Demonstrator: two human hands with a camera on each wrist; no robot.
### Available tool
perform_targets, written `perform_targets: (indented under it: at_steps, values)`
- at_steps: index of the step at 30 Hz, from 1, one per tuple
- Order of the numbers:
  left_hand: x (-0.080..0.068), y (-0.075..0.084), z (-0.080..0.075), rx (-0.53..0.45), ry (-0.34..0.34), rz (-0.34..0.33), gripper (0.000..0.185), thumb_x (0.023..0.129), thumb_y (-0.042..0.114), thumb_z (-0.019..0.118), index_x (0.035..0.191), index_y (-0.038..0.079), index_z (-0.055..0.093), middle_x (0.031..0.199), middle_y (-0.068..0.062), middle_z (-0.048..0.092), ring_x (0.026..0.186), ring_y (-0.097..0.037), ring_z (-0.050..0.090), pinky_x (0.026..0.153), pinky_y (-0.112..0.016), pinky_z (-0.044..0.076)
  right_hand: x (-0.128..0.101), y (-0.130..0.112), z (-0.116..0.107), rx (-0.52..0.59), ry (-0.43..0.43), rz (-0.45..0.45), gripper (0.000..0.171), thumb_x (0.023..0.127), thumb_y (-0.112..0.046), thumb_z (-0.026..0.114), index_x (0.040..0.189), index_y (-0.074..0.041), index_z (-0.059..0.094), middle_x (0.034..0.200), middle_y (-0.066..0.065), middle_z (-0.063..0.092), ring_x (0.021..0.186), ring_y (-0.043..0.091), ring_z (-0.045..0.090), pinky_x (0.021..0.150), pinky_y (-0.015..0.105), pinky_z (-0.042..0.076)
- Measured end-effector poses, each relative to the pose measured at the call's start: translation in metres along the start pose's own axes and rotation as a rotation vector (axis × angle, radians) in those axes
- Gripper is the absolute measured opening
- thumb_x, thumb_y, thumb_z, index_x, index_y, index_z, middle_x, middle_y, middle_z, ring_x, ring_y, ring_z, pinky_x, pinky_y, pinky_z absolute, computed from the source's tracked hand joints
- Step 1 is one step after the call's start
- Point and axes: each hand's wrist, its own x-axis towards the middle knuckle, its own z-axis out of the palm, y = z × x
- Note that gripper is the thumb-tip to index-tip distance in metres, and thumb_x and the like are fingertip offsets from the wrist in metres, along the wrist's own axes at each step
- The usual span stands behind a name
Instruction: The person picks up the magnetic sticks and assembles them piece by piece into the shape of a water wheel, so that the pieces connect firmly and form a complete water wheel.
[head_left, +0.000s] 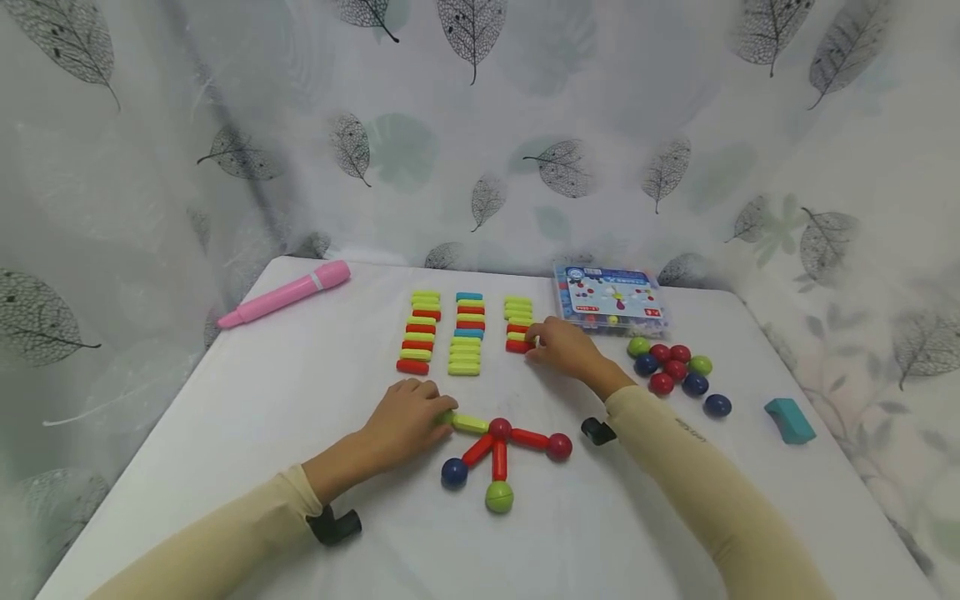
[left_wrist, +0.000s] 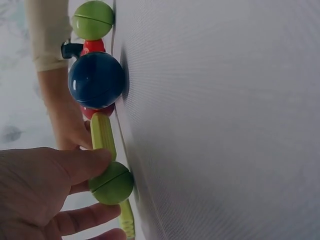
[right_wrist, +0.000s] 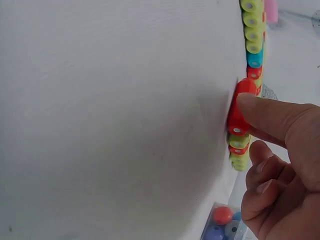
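Observation:
My left hand (head_left: 438, 414) pinches a green ball (left_wrist: 111, 182) at the left end of a yellow-green stick (head_left: 470, 423). That stick joins a red centre ball (head_left: 500, 428). Red sticks run from it to a blue ball (head_left: 453, 472), a green ball (head_left: 498, 497) and a red ball (head_left: 558, 447). Farther back, my right hand (head_left: 536, 342) pinches a red stick (right_wrist: 239, 112) at the near end of the right-hand row of sticks (head_left: 517, 312). Its other fingers are curled.
Two more rows of red, yellow-green and blue sticks (head_left: 442, 333) lie left of that row. Loose balls (head_left: 671, 367) cluster at the right near a plastic box (head_left: 609, 297). A teal block (head_left: 789, 419) sits far right, a pink marker (head_left: 288, 293) at back left.

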Motion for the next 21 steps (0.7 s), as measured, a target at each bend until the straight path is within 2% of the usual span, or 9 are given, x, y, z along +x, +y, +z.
perform_targets:
  at_steps: [4, 8, 11, 16, 21]
  values:
    - [0.001, 0.001, -0.002, 0.006, -0.007, 0.008, 0.041, 0.084, 0.033, 0.084, 0.122, 0.021, 0.076, 0.099, 0.001, 0.067, 0.098, -0.018, 0.06, 0.096, -0.044, 0.05, -0.002, 0.002, 0.001, 0.001, -0.016, 0.021, 0.032, 0.091, -0.028, 0.078, 0.118, -0.013, 0.074, 0.106, 0.007, 0.064, 0.099, 0.024, 0.059, 0.088, 0.04, 0.055]
    - [0.001, 0.002, -0.001, -0.005, -0.009, 0.008, 0.04, 0.084, 0.033, 0.084, 0.122, 0.022, 0.076, 0.099, 0.002, 0.067, 0.097, -0.017, 0.06, 0.096, -0.043, 0.05, -0.01, 0.004, 0.003, -0.024, -0.054, 0.002, 0.031, 0.091, -0.03, 0.078, 0.119, -0.016, 0.076, 0.104, 0.004, 0.063, 0.096, 0.022, 0.059, 0.085, 0.036, 0.055]
    - [0.003, 0.003, 0.002, -0.013, -0.002, 0.016, 0.039, 0.084, 0.032, 0.085, 0.121, 0.023, 0.076, 0.099, 0.001, 0.067, 0.098, -0.017, 0.06, 0.096, -0.043, 0.05, -0.024, 0.006, 0.002, -0.052, -0.082, -0.087, 0.027, 0.092, -0.028, 0.078, 0.117, -0.021, 0.077, 0.103, 0.001, 0.063, 0.095, 0.018, 0.059, 0.083, 0.033, 0.055]
    - [0.004, 0.004, 0.002, -0.01, 0.009, 0.032, 0.037, 0.084, 0.03, 0.085, 0.12, 0.023, 0.077, 0.098, 0.002, 0.067, 0.096, -0.016, 0.06, 0.094, -0.043, 0.05, -0.065, 0.006, -0.004, -0.087, -0.086, -0.295, 0.026, 0.09, -0.022, 0.08, 0.116, -0.024, 0.077, 0.098, -0.006, 0.061, 0.092, 0.012, 0.062, 0.078, 0.026, 0.054]
    - [0.005, 0.004, 0.001, -0.008, 0.009, 0.028, 0.038, 0.083, 0.03, 0.086, 0.12, 0.024, 0.077, 0.097, 0.001, 0.066, 0.095, -0.016, 0.058, 0.093, -0.041, 0.051, -0.091, 0.0, -0.002, -0.123, -0.065, -0.371, 0.027, 0.088, -0.021, 0.082, 0.115, -0.023, 0.077, 0.095, -0.007, 0.059, 0.084, 0.006, 0.058, 0.071, 0.022, 0.052]
